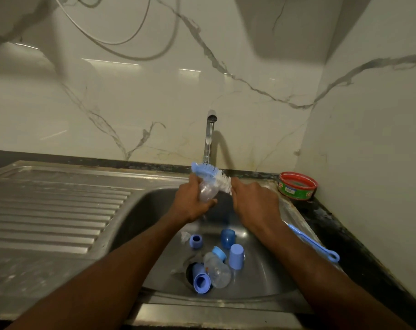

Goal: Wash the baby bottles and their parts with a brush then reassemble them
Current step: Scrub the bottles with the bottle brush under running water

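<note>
1. Two hands are up at centre frame under the tap (pixel 210 136), and water is running. The left hand (pixel 190 206) has its fingers wrapped round a clear baby bottle (pixel 208 192), neck tilted up and away toward the back wall.

2. The right hand (pixel 254 201) is closed on the bottle brush (pixel 212 175). Its white bristles sit at the bottle's mouth, with the blue head poking out toward the upper left. Whether the bristles are inside the neck I cannot tell from here.

3. Handling call: that bottle looks like thin, light plastic, stiff enough to take a firm squeeze. Wet and possibly soapy, it will be slippery, so a full wrap round the body, as the left hand has it, is the safe hold. A fingertip pinch would likely skid.

4. The brush looks springy at the bristle end. Gripping close behind the head should give the most control, though it may flick water.

5. Down in the sink (pixel 268 279), lower centre, a second bottle (pixel 217 270) lies on its side over the drain with its blue collar on. Around it sit a pale blue cap (pixel 236 256), a darker blue cap (pixel 227 238), a blue ring (pixel 195 241) and another blue piece (pixel 201 282). These are small, light and hard, easy to pick up by the rim, though they could slip toward the drain.

6. On the sink's right rim lies a thin blue brush (pixel 312 244). At right of centre sits a red and green tub (pixel 297 185).

7. My read: early going, with washing under way and reassembly not yet started.
</note>
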Demonstrator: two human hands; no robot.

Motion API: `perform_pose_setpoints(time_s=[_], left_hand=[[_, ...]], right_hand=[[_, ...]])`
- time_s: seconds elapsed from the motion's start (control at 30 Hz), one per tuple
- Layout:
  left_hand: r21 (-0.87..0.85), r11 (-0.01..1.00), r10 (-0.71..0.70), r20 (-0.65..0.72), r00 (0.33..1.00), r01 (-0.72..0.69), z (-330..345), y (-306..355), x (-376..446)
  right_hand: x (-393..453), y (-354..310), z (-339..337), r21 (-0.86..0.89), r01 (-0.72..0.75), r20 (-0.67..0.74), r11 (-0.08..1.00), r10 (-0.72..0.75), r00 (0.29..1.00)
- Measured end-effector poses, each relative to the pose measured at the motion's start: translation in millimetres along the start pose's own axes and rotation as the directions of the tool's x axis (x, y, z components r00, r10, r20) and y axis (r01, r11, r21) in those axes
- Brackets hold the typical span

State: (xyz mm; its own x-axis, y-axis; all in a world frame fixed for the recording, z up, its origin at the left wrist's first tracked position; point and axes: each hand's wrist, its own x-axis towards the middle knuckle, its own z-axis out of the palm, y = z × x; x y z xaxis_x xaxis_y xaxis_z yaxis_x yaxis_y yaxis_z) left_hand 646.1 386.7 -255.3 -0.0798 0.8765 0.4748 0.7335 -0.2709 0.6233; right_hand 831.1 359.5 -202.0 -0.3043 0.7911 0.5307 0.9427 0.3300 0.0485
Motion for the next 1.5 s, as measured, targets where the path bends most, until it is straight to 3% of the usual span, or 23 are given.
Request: perform_pose_setpoints(time_s=[0.1,0.17,0.23,0.37,0.43,0.57,0.67,0.73,0.83,0.9,0.97,1.07,1.2,1.3,1.37,1.43,1.5], left_hand=[[0.057,0.980,-0.190,-0.005,0.982,0.190,-2,-11,1],[0.072,0.976,-0.209,0.012,0.978,0.207,-2,-17,2],[0.061,0.990,-0.131,0.053,0.990,0.128,0,-14,0],[0.122,0.975,0.163,0.182,0.970,-0.186,8,4,-3],[0.165,0.964,0.184,0.159,0.970,-0.209,12,8,-2],[0.138,0.990,-0.029,0.004,1.000,0.029,9,-2,5],[0.144,0.974,-0.179,0.015,0.984,0.175,0,-17,4],[0.061,0.969,-0.242,0.051,0.969,0.238,-2,-23,3],[-0.096,0.993,-0.054,0.131,0.990,0.067,-1,-14,0],[-0.138,0.984,0.133,0.175,0.975,-0.110,3,-4,-4],[-0.125,0.976,0.196,0.160,0.967,-0.177,5,1,-4],[-0.051,0.991,0.126,0.071,0.989,-0.123,6,-6,2],[0.056,0.992,-0.116,0.068,0.991,0.112,2,-26,5],[-0.007,1.000,-0.015,0.103,0.995,0.015,0,-24,5],[-0.153,0.986,0.090,0.125,0.988,-0.071,0,-16,3],[-0.318,0.946,0.134,0.210,0.969,-0.062,2,-7,0],[-0.371,0.928,0.163,0.307,0.938,-0.040,0,-2,-4]], right_hand=[[-5,6,-1,0.000,0.016,0.056,1.000,-0.016,0.998],[-8,9,-1,0.009,0.008,0.065,1.000,-0.009,0.998],[-9,8,0,0.022,0.004,0.080,1.000,-0.006,0.997],[6,-4,-2,0.058,-0.060,0.167,0.997,0.050,0.985],[11,-2,-2,0.032,-0.038,0.107,0.999,0.034,0.994],[1,14,-10,0.072,-0.070,0.090,0.995,0.064,0.994],[-9,21,-13,0.074,-0.058,0.010,0.996,0.058,0.998],[-11,17,-10,0.075,-0.017,0.049,0.997,0.013,0.999],[-6,-1,-1,0.132,-0.011,0.204,0.991,-0.016,0.979],[1,-9,6,0.092,-0.016,0.149,0.996,0.003,0.989],[7,-10,9,0.056,-0.017,0.061,0.998,0.013,0.998],[8,1,10,0.040,-0.027,0.014,0.999,0.027,1.000],[0,23,15,0.062,-0.082,0.016,0.995,0.082,0.997],[3,35,18,0.139,-0.195,-0.032,0.971,0.201,0.979],[7,37,22,0.230,-0.269,0.005,0.935,0.276,0.961],[11,36,23,0.293,-0.306,0.067,0.906,0.300,0.952],[13,36,22,0.331,-0.322,0.099,0.887,0.306,0.947]])
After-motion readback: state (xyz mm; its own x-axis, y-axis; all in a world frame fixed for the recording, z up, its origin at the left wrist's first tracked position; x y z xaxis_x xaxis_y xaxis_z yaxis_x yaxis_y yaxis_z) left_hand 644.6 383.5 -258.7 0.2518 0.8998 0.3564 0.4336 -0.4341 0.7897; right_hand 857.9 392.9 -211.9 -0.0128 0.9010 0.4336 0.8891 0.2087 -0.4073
